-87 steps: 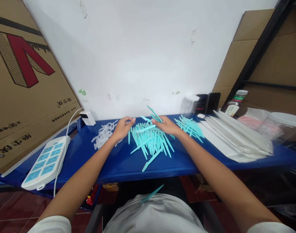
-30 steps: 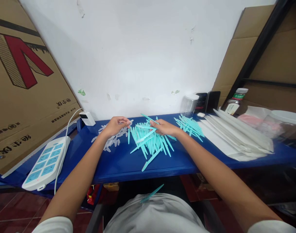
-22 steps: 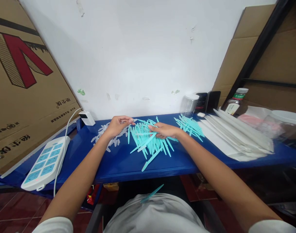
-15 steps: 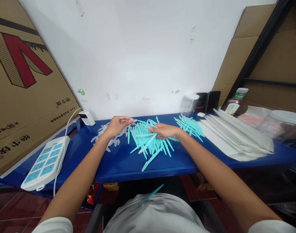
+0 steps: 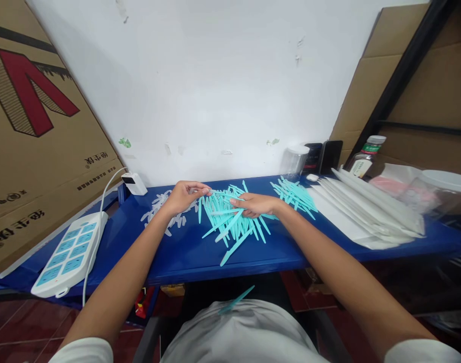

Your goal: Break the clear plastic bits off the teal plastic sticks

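Observation:
My left hand (image 5: 188, 195) is closed in a pinch at the tip of a slim teal stick that looks like an eyebrow razor (image 5: 221, 193). A small translucent cap seems to be at that tip, mostly hidden by the fingers. My right hand (image 5: 256, 203) is closed round the other end of this razor, with more teal razors fanning out under its fingers. Beneath it spreads a loose pile of teal razors (image 5: 236, 229). Behind my left wrist lie scattered translucent caps (image 5: 180, 221). Right of my right hand is a second, smaller pile of teal razors (image 5: 295, 196).
A white power strip (image 5: 69, 254) with a cable sits at the left of the blue table (image 5: 185, 259). White packets (image 5: 370, 212), a clear jar (image 5: 293, 160), phones (image 5: 331, 156) and a bottle (image 5: 364, 156) stand at right. One teal razor (image 5: 236, 300) lies on my lap.
My left fingertips have shifted slightly right and down along the razor's tip, covering more of the cap. My right hand stays nearly in place.

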The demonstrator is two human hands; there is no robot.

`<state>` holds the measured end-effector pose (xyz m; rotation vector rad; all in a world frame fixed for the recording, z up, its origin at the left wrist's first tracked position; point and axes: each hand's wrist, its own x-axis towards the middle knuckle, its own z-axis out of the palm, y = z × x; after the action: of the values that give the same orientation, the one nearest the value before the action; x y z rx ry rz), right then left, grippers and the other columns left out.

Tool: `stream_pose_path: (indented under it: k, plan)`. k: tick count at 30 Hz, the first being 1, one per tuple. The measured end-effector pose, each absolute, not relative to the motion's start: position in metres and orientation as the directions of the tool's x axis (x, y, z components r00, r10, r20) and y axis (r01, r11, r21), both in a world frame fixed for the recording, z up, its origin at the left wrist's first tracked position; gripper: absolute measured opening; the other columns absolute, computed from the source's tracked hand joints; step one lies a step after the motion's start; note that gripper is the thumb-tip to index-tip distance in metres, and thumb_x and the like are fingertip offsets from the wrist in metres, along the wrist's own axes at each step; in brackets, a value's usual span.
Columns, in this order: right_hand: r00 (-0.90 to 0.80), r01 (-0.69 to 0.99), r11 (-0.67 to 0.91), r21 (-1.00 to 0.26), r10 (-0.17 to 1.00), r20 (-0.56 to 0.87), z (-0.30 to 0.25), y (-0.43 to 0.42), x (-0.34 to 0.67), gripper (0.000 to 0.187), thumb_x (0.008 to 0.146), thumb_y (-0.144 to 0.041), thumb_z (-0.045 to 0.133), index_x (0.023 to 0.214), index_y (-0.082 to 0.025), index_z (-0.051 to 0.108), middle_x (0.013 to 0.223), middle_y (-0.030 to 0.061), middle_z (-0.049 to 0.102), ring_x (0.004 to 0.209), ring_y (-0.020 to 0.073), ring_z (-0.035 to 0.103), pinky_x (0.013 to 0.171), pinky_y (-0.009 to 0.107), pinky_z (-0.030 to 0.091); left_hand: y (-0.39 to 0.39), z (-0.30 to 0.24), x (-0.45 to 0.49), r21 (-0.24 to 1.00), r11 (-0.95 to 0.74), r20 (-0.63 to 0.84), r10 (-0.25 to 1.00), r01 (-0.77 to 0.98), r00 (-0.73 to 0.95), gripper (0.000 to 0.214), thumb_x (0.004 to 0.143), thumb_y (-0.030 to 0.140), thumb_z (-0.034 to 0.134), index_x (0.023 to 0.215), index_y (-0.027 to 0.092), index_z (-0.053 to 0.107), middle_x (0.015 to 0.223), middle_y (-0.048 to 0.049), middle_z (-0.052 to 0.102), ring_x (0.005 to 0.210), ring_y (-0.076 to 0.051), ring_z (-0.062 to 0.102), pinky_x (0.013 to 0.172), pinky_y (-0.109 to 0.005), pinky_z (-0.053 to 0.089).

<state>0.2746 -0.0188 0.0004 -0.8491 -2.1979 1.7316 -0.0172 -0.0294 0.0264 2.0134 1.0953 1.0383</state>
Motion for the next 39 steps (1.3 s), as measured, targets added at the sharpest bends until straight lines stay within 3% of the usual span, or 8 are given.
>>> stream_pose_path:
  k: [7,10,14,18,21,27,33,39]
  plan:
    - [-0.836,0.296,0.141,-0.945,0.517,-0.184,0.000,-0.021,0.272,0.060,0.095,-0.070,0.055,0.068,-0.023,0.028,0.055,-0.0106,0.019,0.047,0.0051,0.014,0.043,0.022,0.014,-0.036,0.022,0.003,0.798,-0.491,0.362,0.854,0.350,0.374,0.041,0.082,0.051,0.079,0.099,0.014,0.082,0.102,-0.0124,0.080,0.095,-0.025,0.073,0.082,-0.032,0.054]
    - [-0.834,0.282,0.144,-0.949,0.525,-0.169,0.001,-0.020,0.272,0.061,0.094,-0.071,0.055,0.069,-0.024,0.026,0.057,-0.0104,0.018,0.048,0.0053,0.014,0.044,0.022,0.014,-0.035,0.020,0.005,0.782,-0.490,0.377,0.865,0.387,0.332,0.043,0.085,0.056,0.073,0.092,0.013,0.080,0.084,-0.0088,0.078,0.077,-0.019,0.068,0.071,-0.028,0.050]
    - [-0.799,0.307,0.137,-0.942,0.574,-0.177,0.003,-0.020,0.273,0.059,0.091,-0.074,0.057,0.074,-0.022,0.036,0.061,-0.0101,0.017,0.051,0.0062,0.014,0.045,0.022,0.015,-0.029,0.018,-0.004,0.847,-0.346,0.305,0.938,0.404,0.164,0.050,0.090,0.063,0.062,0.088,0.015,0.073,0.050,0.0051,0.046,0.044,-0.008,0.036,0.047,-0.024,0.028]
    - [-0.732,0.352,0.101,-0.930,0.649,-0.207,0.005,-0.021,0.276,0.060,0.089,-0.075,0.060,0.102,-0.017,0.057,0.064,-0.0098,0.017,0.051,0.0071,0.017,0.046,0.022,0.018,-0.020,0.015,-0.016,0.946,-0.107,0.050,0.980,0.304,0.191,0.039,0.092,0.054,0.055,0.089,0.017,0.066,0.053,0.0082,0.031,0.039,-0.007,0.017,0.042,-0.025,0.014]
    - [-0.688,0.368,0.090,-0.925,0.696,-0.206,0.007,-0.022,0.277,0.065,0.088,-0.075,0.061,0.115,-0.017,0.058,0.065,-0.0091,0.019,0.051,0.0076,0.021,0.046,0.022,0.022,-0.017,0.013,-0.021,0.872,-0.166,0.063,0.971,0.461,0.232,0.032,0.090,0.044,0.049,0.087,0.018,0.068,0.055,0.0038,0.041,0.041,-0.009,0.026,0.044,-0.026,0.021]
    - [-0.658,0.356,0.095,-0.930,0.731,-0.178,0.009,-0.021,0.278,0.063,0.086,-0.077,0.061,0.114,-0.020,0.056,0.067,-0.0076,0.021,0.052,0.0088,0.021,0.045,0.023,0.025,-0.009,0.013,-0.033,0.348,-0.302,0.288,0.935,0.887,0.206,0.031,0.088,0.040,0.049,0.085,0.019,0.071,0.067,-0.0047,0.064,0.066,-0.022,0.059,0.062,-0.030,0.035]
    - [-0.661,0.359,0.110,-0.927,0.731,-0.169,0.006,-0.019,0.279,0.064,0.088,-0.077,0.059,0.117,-0.019,0.057,0.067,-0.0083,0.017,0.052,0.0087,0.018,0.046,0.024,0.024,-0.004,0.008,-0.049,0.221,-0.285,0.063,0.958,0.933,0.278,0.036,0.086,0.054,0.057,0.077,0.021,0.068,0.066,-0.0067,0.068,0.065,-0.025,0.063,0.059,-0.031,0.035]
    - [-0.650,0.350,0.092,-0.932,0.741,-0.171,0.005,-0.019,0.279,0.062,0.087,-0.075,0.063,0.114,-0.019,0.057,0.067,-0.0078,0.022,0.052,0.0084,0.021,0.048,0.025,0.028,-0.002,-0.001,-0.053,0.392,-0.246,-0.047,0.957,0.887,0.287,0.030,0.072,0.050,0.072,0.061,0.023,0.065,0.058,-0.0052,0.066,0.053,-0.021,0.058,0.052,-0.030,0.033]
